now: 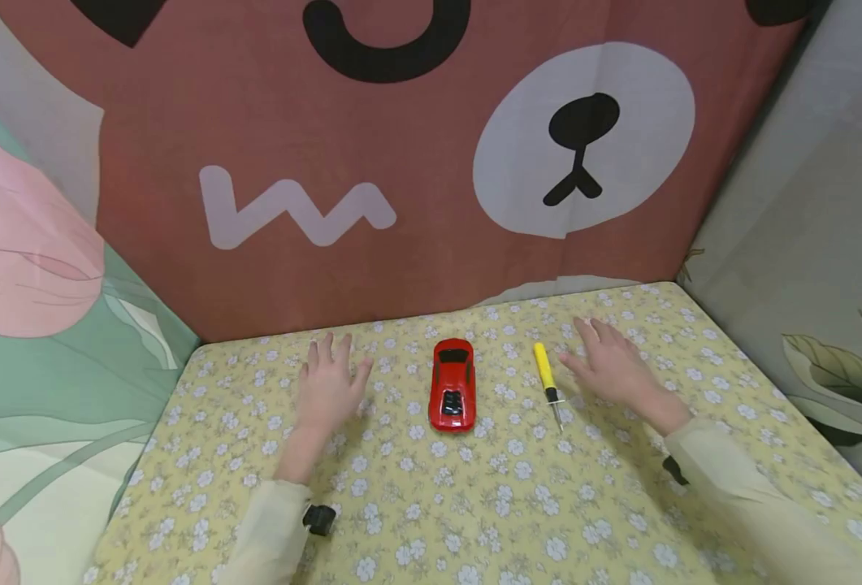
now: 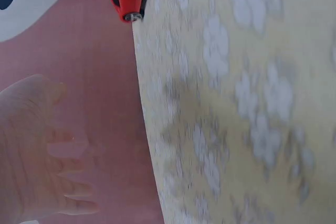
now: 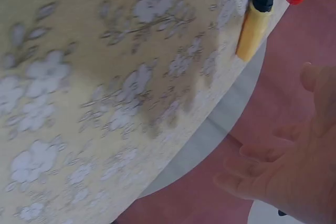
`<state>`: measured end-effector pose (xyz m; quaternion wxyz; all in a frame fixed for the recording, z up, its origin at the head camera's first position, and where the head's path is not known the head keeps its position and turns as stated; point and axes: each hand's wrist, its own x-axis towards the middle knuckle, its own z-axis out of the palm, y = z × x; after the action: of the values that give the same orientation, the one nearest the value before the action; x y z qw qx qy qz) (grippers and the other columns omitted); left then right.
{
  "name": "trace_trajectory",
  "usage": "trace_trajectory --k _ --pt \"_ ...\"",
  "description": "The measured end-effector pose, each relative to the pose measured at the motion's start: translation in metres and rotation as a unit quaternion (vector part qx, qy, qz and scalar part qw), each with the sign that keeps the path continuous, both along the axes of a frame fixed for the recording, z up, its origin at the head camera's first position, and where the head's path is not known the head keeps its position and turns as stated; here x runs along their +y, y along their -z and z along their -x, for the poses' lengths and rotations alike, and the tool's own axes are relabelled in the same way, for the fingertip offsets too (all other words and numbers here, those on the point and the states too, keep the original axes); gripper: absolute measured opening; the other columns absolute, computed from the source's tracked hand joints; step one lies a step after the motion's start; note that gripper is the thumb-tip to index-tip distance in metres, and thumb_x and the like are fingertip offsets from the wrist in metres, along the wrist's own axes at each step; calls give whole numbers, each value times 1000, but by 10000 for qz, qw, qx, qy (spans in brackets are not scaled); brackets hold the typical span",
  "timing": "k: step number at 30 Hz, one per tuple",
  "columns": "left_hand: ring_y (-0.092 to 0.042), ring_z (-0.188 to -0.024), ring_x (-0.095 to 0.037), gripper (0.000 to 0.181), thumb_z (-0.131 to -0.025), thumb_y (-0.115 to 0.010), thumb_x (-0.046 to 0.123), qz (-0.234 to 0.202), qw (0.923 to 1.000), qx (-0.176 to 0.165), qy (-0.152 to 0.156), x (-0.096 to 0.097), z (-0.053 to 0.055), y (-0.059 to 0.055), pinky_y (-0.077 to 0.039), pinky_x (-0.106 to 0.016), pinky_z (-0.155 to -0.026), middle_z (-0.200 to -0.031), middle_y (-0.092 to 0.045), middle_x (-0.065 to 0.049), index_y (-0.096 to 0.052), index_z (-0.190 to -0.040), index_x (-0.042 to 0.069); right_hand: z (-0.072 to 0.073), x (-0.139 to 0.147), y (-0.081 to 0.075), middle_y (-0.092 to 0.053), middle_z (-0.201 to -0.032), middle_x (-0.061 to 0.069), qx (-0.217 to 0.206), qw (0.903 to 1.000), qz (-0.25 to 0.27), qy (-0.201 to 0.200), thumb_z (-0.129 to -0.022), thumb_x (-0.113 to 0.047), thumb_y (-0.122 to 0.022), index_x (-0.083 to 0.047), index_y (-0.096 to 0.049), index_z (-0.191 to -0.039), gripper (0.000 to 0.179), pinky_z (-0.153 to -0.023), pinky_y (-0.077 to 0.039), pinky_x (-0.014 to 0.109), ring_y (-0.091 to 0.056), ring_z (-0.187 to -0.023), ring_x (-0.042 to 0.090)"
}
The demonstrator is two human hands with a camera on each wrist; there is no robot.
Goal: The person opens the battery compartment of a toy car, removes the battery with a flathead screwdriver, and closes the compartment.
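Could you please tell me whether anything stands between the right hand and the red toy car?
Yes, the yellow-handled screwdriver lies on the flowered cloth between the right hand and the red toy car, nearer the hand. Nothing else visible is in the way.

The person's 2 arms reach forward, well apart. The left arm (image 1: 266, 528) leads to the left hand (image 1: 331, 390), which points ahead, fingers straight and spread, thumb out to the right. The right arm (image 1: 738, 487) slants inward; the right hand (image 1: 616, 364) hangs in the air, back upward, fingers loosely extended, thumb out to the left.
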<state>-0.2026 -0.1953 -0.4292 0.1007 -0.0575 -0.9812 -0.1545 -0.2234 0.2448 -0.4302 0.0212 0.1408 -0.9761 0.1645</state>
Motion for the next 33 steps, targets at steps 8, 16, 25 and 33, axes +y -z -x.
trace_trajectory --k 8,16,25,33 --pt "-46 -134 -56 61 -106 -58 37 -822 9962 233 137 27 -4 6 -50 -65 -97 -151 -40 -36 -50 -146 -7 8 -18 -5 -36 -151 41 160 9996 -11 -252 -107 -32 -57 8 -31 -156 69 -109 -32 72 -35 -138 59" --pt "-54 -126 -52 59 -104 -63 34 -1353 9906 70 208 57 -7 9 -52 -61 -97 -144 -47 -34 -53 -142 -9 18 -34 -6 -35 -152 39 -3 9991 79 -410 -106 -32 -59 6 -31 -158 70 -108 -34 72 -36 -138 57" --pt "-61 -118 -46 59 -102 -66 34 -1482 9883 0 368 85 -15 17 -57 -54 -91 -136 -55 -32 -56 -137 -12 30 -56 -6 -39 -150 38 20 9963 -7 -863 -105 -29 -63 7 -33 -156 69 -107 -38 68 -40 -137 54" --pt "-62 -118 -44 62 -102 -66 36 -1368 9887 -229 559 106 -28 18 -57 -50 -93 -134 -56 -31 -56 -136 -15 40 -79 -4 -46 -147 34 -4 9902 -310 -1359 -99 -22 -73 8 -37 -155 72 -104 -46 59 -49 -132 49"
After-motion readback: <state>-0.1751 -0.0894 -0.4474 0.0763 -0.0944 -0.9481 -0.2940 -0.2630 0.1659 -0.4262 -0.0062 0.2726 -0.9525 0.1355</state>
